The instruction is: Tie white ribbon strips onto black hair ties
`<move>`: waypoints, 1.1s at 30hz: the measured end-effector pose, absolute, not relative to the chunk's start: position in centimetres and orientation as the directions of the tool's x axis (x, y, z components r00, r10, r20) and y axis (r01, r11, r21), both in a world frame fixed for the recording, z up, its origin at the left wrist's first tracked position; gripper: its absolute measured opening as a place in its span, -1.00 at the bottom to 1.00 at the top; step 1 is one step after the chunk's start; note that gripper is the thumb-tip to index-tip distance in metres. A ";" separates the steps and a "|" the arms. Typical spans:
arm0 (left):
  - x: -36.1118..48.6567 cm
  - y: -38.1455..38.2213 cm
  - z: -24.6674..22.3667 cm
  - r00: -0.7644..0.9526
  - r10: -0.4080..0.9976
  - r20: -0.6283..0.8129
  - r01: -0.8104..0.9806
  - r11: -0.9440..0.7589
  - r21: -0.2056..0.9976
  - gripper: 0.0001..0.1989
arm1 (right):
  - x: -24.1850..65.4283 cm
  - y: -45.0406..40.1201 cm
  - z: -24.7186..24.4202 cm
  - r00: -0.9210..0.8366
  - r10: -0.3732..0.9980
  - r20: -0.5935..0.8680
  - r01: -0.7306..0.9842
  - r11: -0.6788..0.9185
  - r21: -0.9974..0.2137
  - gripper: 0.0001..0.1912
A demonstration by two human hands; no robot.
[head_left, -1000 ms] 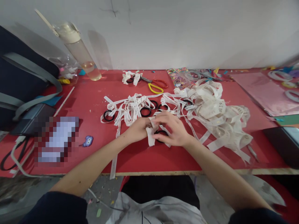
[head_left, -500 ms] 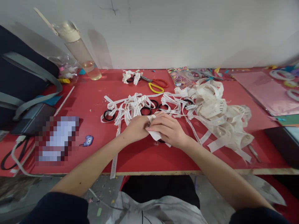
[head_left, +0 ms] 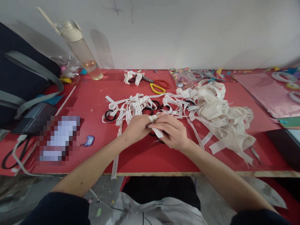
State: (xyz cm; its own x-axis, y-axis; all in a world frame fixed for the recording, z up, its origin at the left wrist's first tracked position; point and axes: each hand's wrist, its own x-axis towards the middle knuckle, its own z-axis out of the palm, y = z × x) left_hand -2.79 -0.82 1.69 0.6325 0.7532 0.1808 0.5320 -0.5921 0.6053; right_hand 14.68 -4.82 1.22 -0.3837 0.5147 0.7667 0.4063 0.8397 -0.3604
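Note:
My left hand (head_left: 138, 128) and my right hand (head_left: 174, 131) meet above the red table, both closed around a piece of white ribbon (head_left: 157, 132). A short end of it hangs between them, and part is hidden by my fingers. Just behind my hands lie tangled narrow printed ribbons (head_left: 122, 114) with several black rings, one black ring (head_left: 110, 115) at their left end. A heap of wider whitish ribbon (head_left: 215, 112) spreads to the right of my right hand.
Scissors (head_left: 157, 88) with red and yellow handles lie behind, beside a small ribbon bow (head_left: 138, 78). At left are a bottle (head_left: 85, 57), a phone (head_left: 61, 137), a small purple charm (head_left: 89, 141) and a dark bag (head_left: 21, 62). Pink sheets (head_left: 264, 90) lie at right.
The ribbon end between my hands has shifted slightly right and up, and my right fingers have moved a little on it. The whole view has shifted slightly.

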 end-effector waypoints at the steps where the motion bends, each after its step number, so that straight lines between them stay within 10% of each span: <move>1: -2.8 -0.8 1.7 0.640 0.749 0.170 0.542 -0.597 0.592 -0.86 | 14.7 -4.8 1.2 -0.391 0.507 0.768 0.394 0.846 -0.359 -0.68; 10: -3.0 -0.8 1.9 0.644 0.721 0.256 0.603 -0.684 0.411 -0.85 | 14.2 -5.1 1.2 -0.363 0.529 0.767 0.362 0.839 -0.407 -0.67; 19: -2.8 -1.0 1.6 0.601 0.783 0.161 0.600 -0.575 0.556 -0.82 | 14.0 -5.3 1.8 -0.295 0.617 0.729 0.275 0.786 -0.554 -0.70; 33: -3.2 -0.4 2.5 0.700 0.712 0.048 0.606 -0.628 0.488 -0.82 | 14.2 -5.9 2.3 -0.251 0.553 0.795 0.521 0.769 -0.370 -0.82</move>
